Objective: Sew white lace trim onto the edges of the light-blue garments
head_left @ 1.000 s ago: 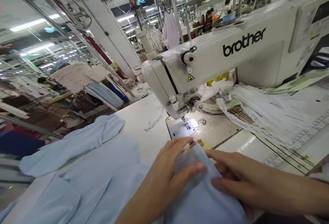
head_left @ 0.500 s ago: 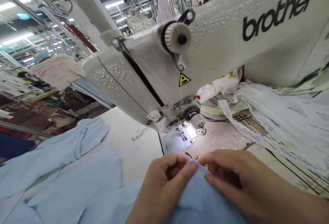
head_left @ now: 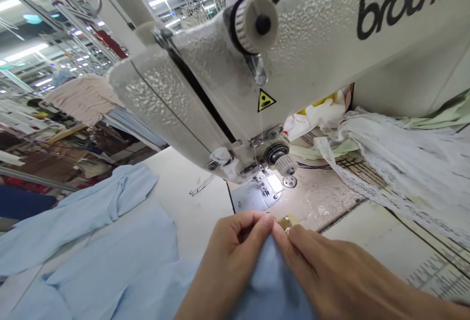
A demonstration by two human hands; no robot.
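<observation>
Light blue fabric (head_left: 270, 281) hangs between my two hands at the front of the sewing machine (head_left: 312, 50). My left hand (head_left: 235, 256) pinches the fabric's upper edge between thumb and forefinger. Close against it, my right hand (head_left: 326, 266) is closed on the same edge, its fingers folded over and partly hiding the cloth. Both hands are just in front of the lit needle plate (head_left: 259, 195), with the fabric edge short of the presser foot (head_left: 263, 185). A small yellowish shiny piece (head_left: 287, 223) shows just behind my right fingers.
More light blue fabric pieces (head_left: 121, 256) lie on the table to the left. White lace trim (head_left: 396, 163) is heaped at the right, beside pale green cloth (head_left: 440, 114). Ruler markings (head_left: 436, 276) show on the tabletop. Pink cloth (head_left: 82, 97) sits at the back left.
My right hand has turned over and moved left, its fingers now folded down beside my left fingertips. The view has come slightly closer to the machine.
</observation>
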